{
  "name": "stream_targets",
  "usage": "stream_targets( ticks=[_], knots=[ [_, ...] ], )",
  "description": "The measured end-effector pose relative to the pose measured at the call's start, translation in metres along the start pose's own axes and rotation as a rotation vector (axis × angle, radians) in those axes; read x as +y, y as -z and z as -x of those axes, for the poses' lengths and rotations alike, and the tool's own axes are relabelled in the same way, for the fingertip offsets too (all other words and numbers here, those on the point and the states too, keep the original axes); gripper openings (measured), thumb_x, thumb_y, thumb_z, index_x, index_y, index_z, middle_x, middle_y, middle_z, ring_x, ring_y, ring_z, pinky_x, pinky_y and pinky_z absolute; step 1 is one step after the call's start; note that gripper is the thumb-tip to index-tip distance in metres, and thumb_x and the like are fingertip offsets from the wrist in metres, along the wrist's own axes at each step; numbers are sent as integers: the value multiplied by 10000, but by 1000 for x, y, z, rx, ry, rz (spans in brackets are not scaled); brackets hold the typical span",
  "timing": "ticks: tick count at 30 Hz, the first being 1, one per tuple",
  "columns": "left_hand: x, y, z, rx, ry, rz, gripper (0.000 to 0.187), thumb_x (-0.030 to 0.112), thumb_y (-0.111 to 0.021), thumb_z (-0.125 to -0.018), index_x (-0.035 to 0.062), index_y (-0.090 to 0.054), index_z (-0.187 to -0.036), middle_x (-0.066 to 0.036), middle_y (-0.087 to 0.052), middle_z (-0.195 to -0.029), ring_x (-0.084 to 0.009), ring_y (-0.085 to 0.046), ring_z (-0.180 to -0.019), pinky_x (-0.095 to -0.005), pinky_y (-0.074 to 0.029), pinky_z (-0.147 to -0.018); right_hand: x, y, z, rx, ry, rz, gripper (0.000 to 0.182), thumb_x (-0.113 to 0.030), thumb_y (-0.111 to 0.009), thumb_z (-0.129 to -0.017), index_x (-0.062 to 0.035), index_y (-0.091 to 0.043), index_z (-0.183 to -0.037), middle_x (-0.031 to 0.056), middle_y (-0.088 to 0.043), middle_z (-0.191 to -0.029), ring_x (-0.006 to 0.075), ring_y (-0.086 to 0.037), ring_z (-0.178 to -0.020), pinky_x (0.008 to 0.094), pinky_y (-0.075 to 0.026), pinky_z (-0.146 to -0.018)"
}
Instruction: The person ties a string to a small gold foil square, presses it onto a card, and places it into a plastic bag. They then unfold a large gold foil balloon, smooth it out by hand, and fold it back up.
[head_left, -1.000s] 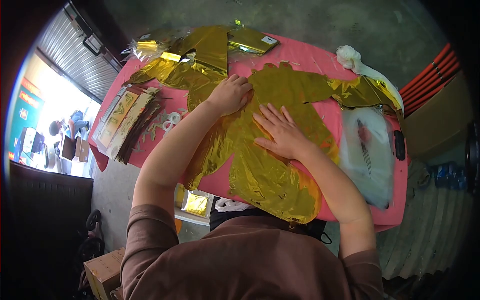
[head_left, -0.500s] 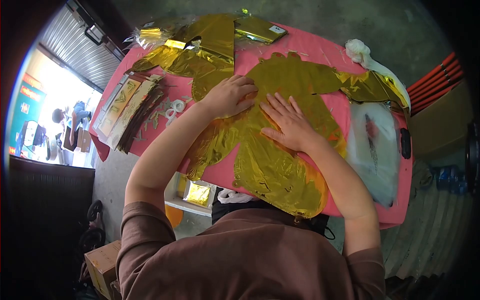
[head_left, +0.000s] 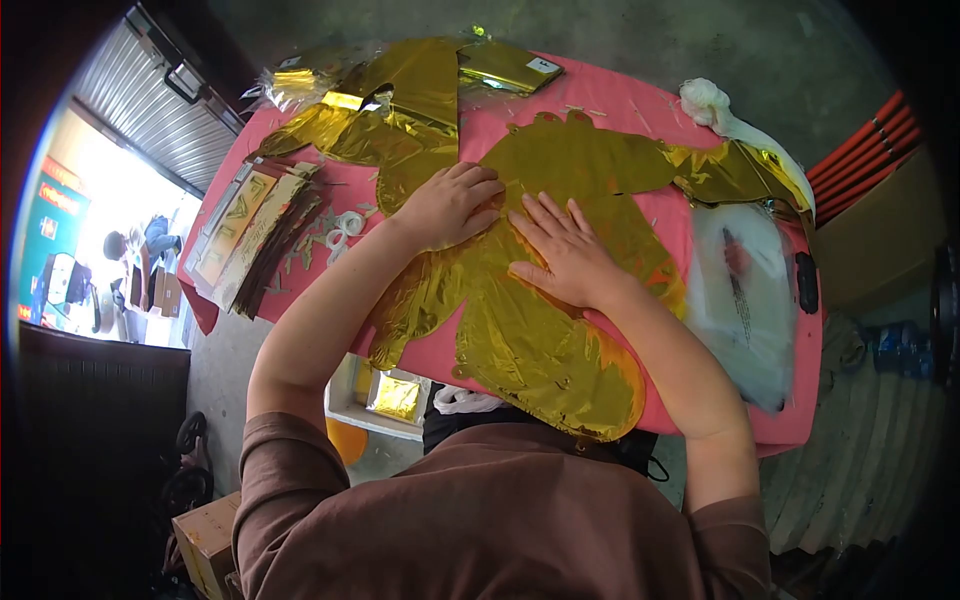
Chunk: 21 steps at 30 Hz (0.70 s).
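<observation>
A large gold foil balloon [head_left: 540, 345], flat and uninflated with rounded lobes, is spread across the pink-covered table [head_left: 655, 365]. My left hand [head_left: 452, 207] rests on the foil near its middle, with its fingers bent and a gap showing between thumb and fingertips. Just to the right, my right hand [head_left: 568, 252] lies flat on the same balloon, fingers spread. The foil under both palms is hidden. Creases and orange reflections show around the right hand.
More gold foil [head_left: 420, 95] and a packaged foil piece [head_left: 510, 68] lie at the back. On the left are a stack of printed cards [head_left: 245, 235] and white ribbon rolls [head_left: 345, 228]. At right lies a clear plastic bag [head_left: 745, 300]. A person [head_left: 150, 255] is outside the doorway.
The view has shifted slightly, moving the table's contents a little left and down in the picture. Both hands stay on the foil balloon in nearly the same places.
</observation>
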<state>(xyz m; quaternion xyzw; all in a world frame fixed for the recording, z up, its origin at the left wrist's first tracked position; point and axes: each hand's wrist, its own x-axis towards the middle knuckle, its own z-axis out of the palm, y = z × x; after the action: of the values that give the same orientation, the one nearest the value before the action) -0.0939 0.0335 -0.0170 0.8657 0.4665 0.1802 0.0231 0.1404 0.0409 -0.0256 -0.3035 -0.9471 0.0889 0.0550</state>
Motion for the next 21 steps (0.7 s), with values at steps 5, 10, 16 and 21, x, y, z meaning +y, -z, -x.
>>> stream_targets(
  ticks=[5,10,16,21],
  knots=[
    [-1,1,-1,8,-15,-1,329,244,-557,-835,62,-571,-1110,-106,-517,-1185,-282,-468,-1131,-390,-374,-964,0,-4,-2,13,1,-6,696,-551,-397,-886,-122,-267,-1419,130,-187,-1489,264,-119,-1392,450,-60,-1125],
    [4,4,-21,-48,44,5,282,224,-566,-829,62,-593,-1058,-96,-542,-1132,-286,-500,-1080,-394,-401,-925,2,-7,-3,29,15,-14,685,-532,-405,-885,-122,-270,-1417,144,-190,-1484,279,-125,-1389,466,-64,-1123],
    [4,-36,-80,98,-93,255,195,137,-570,-822,45,-620,-987,-100,-564,-1068,-293,-547,-985,-377,-440,-861,0,-4,-3,14,9,9,693,-524,-418,-876,-125,-263,-1421,145,-201,-1477,310,-139,-1378,494,-84,-1115],
    [0,-59,-93,129,-7,459,176,127,-570,-827,49,-641,-968,-109,-557,-1039,-276,-520,-1012,-370,-415,-893,2,-9,-2,86,34,-10,688,-529,-412,-872,-121,-282,-1410,143,-221,-1467,298,-141,-1377,504,-78,-1114]
  ],
)
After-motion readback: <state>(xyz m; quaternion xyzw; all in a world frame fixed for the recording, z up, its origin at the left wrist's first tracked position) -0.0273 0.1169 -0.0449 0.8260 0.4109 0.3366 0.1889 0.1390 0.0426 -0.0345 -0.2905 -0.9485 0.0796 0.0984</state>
